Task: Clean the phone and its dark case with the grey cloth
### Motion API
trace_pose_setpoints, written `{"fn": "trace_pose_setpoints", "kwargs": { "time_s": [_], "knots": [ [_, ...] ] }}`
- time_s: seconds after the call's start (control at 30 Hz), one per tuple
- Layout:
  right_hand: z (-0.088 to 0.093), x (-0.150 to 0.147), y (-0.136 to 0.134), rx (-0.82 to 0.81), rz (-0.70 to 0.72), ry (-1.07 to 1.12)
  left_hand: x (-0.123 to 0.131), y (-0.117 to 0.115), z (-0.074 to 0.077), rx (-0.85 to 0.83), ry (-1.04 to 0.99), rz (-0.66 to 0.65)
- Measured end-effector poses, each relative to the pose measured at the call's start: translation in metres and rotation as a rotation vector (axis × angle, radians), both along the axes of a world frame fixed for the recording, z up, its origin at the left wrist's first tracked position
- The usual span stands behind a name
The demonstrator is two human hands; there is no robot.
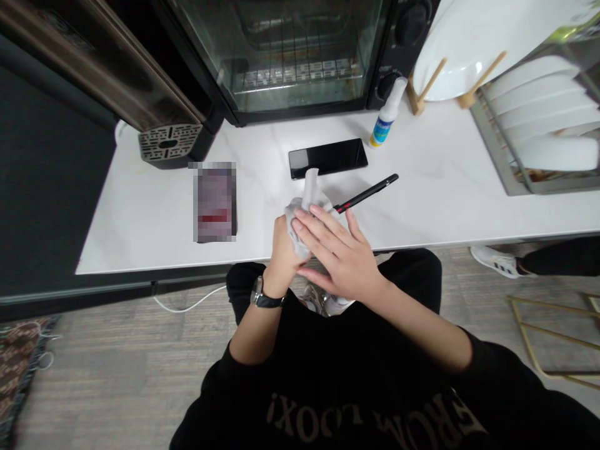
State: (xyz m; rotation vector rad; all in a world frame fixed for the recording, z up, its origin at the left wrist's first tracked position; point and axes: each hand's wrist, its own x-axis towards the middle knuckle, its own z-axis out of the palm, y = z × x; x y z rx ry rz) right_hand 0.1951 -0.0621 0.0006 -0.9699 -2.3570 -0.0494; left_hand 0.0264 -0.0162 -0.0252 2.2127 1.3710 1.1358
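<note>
Cloth between hands, dishes in rack

"Where's this view looking from?"
"Up on the wearer's head, facing forward, steeply down! Left hand and right hand close below, mid-view; oven up top, black shirt underneath!"

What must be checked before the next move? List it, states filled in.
1. White tissue between left hand and right hand: ok.
2. Right hand's fingers spread over the tissue: ok.
3. Left hand's grip: cannot tell, fingers hidden.
4. Phone flat on the white counter, screen dark: ok.
5. Spray bottle standing: ok.
6. Black pen-like stick clear of the tissue: cannot tell, they meet in view.
</note>
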Motion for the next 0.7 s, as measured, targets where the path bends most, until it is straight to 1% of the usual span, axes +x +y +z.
{"fn": "trace_pose_setpoints", "kwargs": {
  "time_s": [0.03, 0.1, 0.17, 0.27, 0.33, 0.37, 0.43, 0.5, 0.63, 0.7],
  "knots": [
    [0.001, 0.002, 0.001, 0.015, 0.009, -0.011, 0.000, 0.000, -0.001, 0.000, 0.014, 0.005],
    [0.002, 0.016, 0.009, 0.023, -0.030, -0.009, 0.001, 0.000, 0.002, 0.008, 0.026, -0.006],
    [0.004, 0.039, 0.023, 0.007, -0.121, 0.035, 0.005, -0.002, 0.010, -0.005, -0.002, -0.018],
    [0.006, 0.073, 0.042, -0.031, -0.278, 0.115, 0.012, -0.005, 0.023, -0.061, -0.095, -0.035],
    [0.005, 0.085, 0.049, -0.047, -0.345, 0.145, 0.016, -0.006, 0.029, -0.083, -0.139, -0.064],
    [0.004, 0.086, 0.050, -0.050, -0.361, 0.155, 0.016, -0.006, 0.031, -0.084, -0.149, -0.070],
    [0.001, 0.077, 0.045, -0.047, -0.363, 0.176, 0.016, -0.006, 0.031, -0.084, -0.149, -0.069],
    [-0.001, 0.056, 0.035, -0.044, -0.322, 0.181, 0.014, -0.005, 0.028, -0.086, -0.138, -0.072],
    [-0.001, 0.010, 0.011, -0.058, -0.139, 0.097, 0.006, 0.001, 0.012, -0.019, -0.094, -0.043],
    [0.000, -0.001, 0.006, -0.059, -0.065, 0.042, 0.003, 0.003, 0.006, 0.033, -0.074, -0.003]
  ]
}}
